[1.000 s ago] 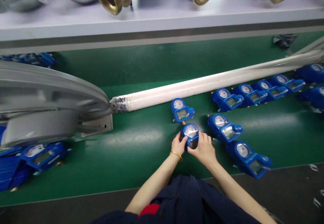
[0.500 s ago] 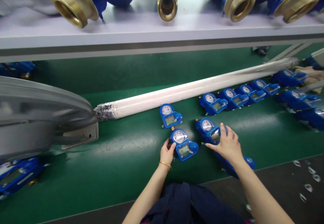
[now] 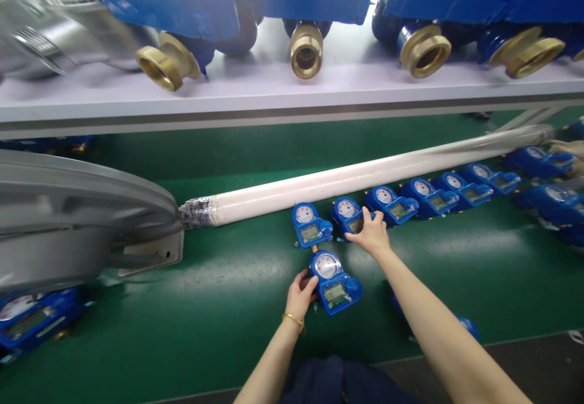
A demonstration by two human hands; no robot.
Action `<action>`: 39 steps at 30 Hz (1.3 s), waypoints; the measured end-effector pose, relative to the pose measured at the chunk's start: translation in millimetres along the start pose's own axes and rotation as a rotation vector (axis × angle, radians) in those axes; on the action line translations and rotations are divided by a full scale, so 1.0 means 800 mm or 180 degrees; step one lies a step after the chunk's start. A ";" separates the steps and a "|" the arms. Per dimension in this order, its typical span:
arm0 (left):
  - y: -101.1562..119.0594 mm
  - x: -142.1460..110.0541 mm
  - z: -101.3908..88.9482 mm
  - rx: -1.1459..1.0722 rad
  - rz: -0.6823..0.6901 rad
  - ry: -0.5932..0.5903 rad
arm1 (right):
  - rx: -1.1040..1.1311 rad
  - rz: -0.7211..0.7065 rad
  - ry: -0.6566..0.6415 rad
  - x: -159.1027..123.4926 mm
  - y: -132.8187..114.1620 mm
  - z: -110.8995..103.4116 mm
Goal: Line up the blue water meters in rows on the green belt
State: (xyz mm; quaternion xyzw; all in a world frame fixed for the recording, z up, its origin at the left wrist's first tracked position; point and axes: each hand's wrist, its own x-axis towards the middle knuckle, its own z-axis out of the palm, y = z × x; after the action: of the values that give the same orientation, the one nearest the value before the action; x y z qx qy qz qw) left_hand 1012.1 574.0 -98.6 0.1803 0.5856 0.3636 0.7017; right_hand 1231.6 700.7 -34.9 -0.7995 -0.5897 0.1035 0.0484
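Now your left hand (image 3: 300, 296) grips a blue water meter (image 3: 335, 291), dial end pointing away, slightly left; apart from it, your right hand (image 3: 371, 232) covers a second meter (image 3: 344, 212) on the green bench (image 3: 228, 294).

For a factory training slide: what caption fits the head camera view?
Left hand steadies a blue water meter on the green work surface while the right hand touches another meter.

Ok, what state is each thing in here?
Left hand, holding the lower blue water meter
Right hand, fingers on the upper blue water meter
Lower blue water meter, lying flat, dial up
Upper blue water meter, flat, dial up
White wrapped tube, lying straight, foil-taped end
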 end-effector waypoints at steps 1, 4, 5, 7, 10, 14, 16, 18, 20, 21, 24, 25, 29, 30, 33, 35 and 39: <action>0.002 -0.001 -0.001 0.0007 -0.0015 0.0013 | -0.0012 0.0011 -0.0007 0.006 -0.004 -0.002; 0.006 -0.005 -0.005 0.0065 -0.0065 0.0115 | -0.0030 0.0055 -0.0019 0.014 -0.010 -0.003; 0.008 -0.006 -0.006 0.0089 -0.0086 0.0157 | -0.0038 0.0068 -0.0021 0.015 -0.011 -0.002; 0.011 -0.007 -0.007 0.0118 -0.0129 0.0209 | -0.0052 0.0091 -0.0035 0.016 -0.014 0.000; 0.016 -0.008 -0.009 0.0117 -0.0142 0.0232 | -0.0033 0.0121 -0.0155 0.019 -0.018 -0.003; 0.019 -0.007 -0.018 0.0117 -0.0141 0.0442 | 0.0189 -0.0063 -0.0348 0.008 0.017 -0.027; 0.017 -0.006 -0.031 0.0079 -0.0126 0.0580 | 0.0044 -0.0248 -0.0376 -0.020 0.066 -0.041; 0.012 -0.005 -0.049 0.0023 -0.0133 0.0706 | -0.0404 -0.0328 -0.0605 -0.068 0.131 -0.047; 0.006 -0.004 -0.069 0.0002 -0.0188 0.0807 | -0.0768 -0.0256 -0.1100 -0.126 0.194 -0.038; 0.002 -0.004 -0.078 0.0007 -0.0232 0.0852 | -0.0890 -0.0221 -0.1211 -0.154 0.220 -0.029; -0.006 -0.004 -0.098 0.0041 -0.0347 0.0957 | -0.0999 -0.0397 -0.0859 -0.212 0.257 0.001; -0.008 -0.004 -0.101 0.0051 -0.0362 0.0969 | -0.1002 -0.0405 -0.0718 -0.219 0.256 0.008; -0.010 -0.003 -0.098 0.0089 -0.0321 0.0966 | -0.0936 -0.0205 -0.0467 -0.192 0.209 0.012; -0.011 -0.002 -0.095 0.0094 -0.0310 0.0977 | -0.0922 -0.0197 -0.0413 -0.178 0.191 0.009; -0.013 -0.002 -0.087 0.0100 -0.0291 0.1017 | -0.0939 -0.0204 -0.0257 -0.136 0.142 0.002; -0.014 -0.004 -0.086 0.0098 -0.0273 0.1050 | -0.0937 -0.0193 -0.0228 -0.116 0.115 0.000; -0.018 -0.013 -0.092 0.0075 -0.0278 0.1173 | -0.0888 -0.0209 -0.0252 -0.098 0.088 -0.002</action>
State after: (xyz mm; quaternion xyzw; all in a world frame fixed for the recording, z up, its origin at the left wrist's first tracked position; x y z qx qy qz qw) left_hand 945.6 544.4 -119.5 0.0933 0.7157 0.3528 0.5955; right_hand 1275.3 604.9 -39.1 -0.7740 -0.6257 0.0504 -0.0831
